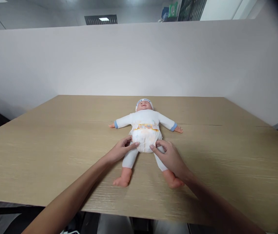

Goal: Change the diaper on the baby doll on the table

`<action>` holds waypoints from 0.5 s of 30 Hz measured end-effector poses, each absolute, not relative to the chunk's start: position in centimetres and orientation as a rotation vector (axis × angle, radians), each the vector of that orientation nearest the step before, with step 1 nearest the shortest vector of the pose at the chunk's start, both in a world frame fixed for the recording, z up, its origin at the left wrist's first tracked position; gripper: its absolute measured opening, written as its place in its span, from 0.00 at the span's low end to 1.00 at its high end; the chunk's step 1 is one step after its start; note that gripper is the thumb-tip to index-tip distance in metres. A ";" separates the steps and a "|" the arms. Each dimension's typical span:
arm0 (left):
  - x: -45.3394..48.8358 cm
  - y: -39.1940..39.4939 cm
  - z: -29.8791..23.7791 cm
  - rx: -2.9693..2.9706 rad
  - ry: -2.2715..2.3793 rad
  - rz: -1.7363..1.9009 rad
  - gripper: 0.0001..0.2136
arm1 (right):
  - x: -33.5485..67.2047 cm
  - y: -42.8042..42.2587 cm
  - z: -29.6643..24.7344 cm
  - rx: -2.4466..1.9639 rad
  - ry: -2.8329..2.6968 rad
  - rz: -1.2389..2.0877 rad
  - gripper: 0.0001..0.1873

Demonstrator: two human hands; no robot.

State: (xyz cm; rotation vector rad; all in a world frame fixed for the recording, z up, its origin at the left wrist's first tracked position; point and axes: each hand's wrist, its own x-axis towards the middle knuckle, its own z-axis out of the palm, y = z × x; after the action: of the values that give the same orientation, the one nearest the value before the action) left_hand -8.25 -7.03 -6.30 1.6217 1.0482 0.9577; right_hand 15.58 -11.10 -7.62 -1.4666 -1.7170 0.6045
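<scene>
A baby doll in a white outfit with blue cuffs and a white printed cap lies on its back, its arms spread and feet towards me. Around its hips is a white diaper with an orange patterned waistband. At the leg edge on the left, my left hand pinches the diaper, thumb on its front. On the other side, my right hand holds the opposite leg edge between thumb and curled fingers. Some fingertips of both hands are hidden by the diaper and the doll's legs.
The doll lies on a wide wooden table, whose front edge is close to my lap. A pale partition wall rises behind the table and continues along the right side. Beyond it, a green packet shows at the top.
</scene>
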 end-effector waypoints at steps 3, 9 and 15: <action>-8.0 -6.9 -6.7 1.528 1.001 0.882 0.21 | 15.7 -11.0 -7.7 -1.478 -1.732 0.589 0.16; -8.0 -6.6 -7.4 1.417 0.997 0.903 0.24 | 16.1 -10.8 -7.4 -1.530 -1.692 0.637 0.17; -8.1 -6.6 -7.5 1.324 1.023 0.935 0.23 | 16.0 -11.3 -6.4 -1.568 -1.739 0.406 0.16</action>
State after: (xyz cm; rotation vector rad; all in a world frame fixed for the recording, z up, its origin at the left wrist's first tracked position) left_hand -8.10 -6.55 -7.50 1.3237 1.0232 0.9352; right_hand 16.01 -11.35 -6.38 -1.5685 -1.7387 0.4064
